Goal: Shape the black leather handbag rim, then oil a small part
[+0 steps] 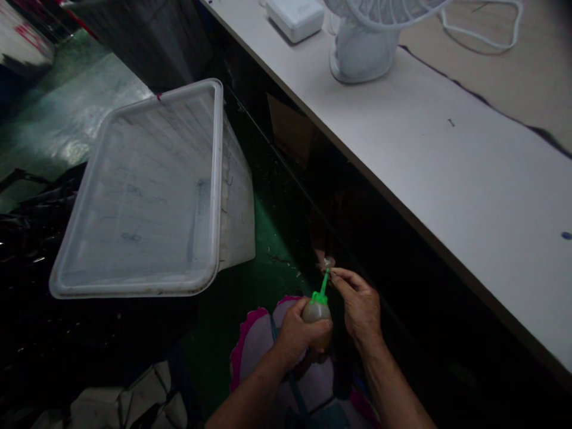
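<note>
My left hand (292,336) is wrapped around a small squeeze bottle (317,312) with a brownish, cloudy body. A bright green cap with a thin spout (324,285) points up and away from me. Close to the spout's tip, my right hand (363,307) has thumb and forefinger pinched together. A small, shiny, clear-looking bit (329,262) shows just beyond the tip; its kind is too small to make out. Whether the right fingers grip it or the tip itself I cannot tell. Both hands are over my lap, which a pink-edged cloth (257,339) covers.
A translucent plastic bin (218,196) stands tilted at the left, its opening facing me. The white table (357,119) runs along the right, bearing a small fan (366,50) and a white box (295,18). Black plastic bags (31,250) lie far left; a grey bin (147,42) stands behind.
</note>
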{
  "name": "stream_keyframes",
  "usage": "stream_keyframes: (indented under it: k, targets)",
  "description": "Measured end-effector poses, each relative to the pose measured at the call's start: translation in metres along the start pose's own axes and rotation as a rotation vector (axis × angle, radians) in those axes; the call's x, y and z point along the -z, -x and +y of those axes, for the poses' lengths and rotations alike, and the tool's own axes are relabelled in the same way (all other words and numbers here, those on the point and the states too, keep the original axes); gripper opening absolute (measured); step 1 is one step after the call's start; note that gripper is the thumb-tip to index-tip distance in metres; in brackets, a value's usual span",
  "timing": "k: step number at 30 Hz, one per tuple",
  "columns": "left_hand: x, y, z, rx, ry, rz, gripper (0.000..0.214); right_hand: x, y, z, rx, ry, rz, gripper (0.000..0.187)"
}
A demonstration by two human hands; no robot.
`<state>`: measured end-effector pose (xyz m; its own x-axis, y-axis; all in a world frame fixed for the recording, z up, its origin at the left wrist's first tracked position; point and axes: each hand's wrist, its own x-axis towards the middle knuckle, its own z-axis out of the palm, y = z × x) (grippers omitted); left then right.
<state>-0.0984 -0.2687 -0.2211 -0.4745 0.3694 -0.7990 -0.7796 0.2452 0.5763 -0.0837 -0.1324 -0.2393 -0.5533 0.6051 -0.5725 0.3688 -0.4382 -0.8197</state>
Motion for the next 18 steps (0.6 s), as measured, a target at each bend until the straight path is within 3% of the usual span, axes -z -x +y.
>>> stream_keyframes:
  k: [8, 13, 18]
  targets:
    - [-0.002, -0.004, 0.001, -0.042, -0.175, 0.089, 0.044, 0.003, 0.001, -0.005, -0.061, -0.168, -0.088, 0.029]
    - [0.008, -0.011, -0.007, -0.208, -0.495, 0.202, 0.037, 0.005, -0.002, -0.003, -0.147, -0.207, -0.098, 0.031]
    - [0.017, -0.012, -0.007, -0.379, -0.731, 0.234, 0.037, 0.011, -0.006, 0.0, -0.19, -0.214, -0.122, 0.032]
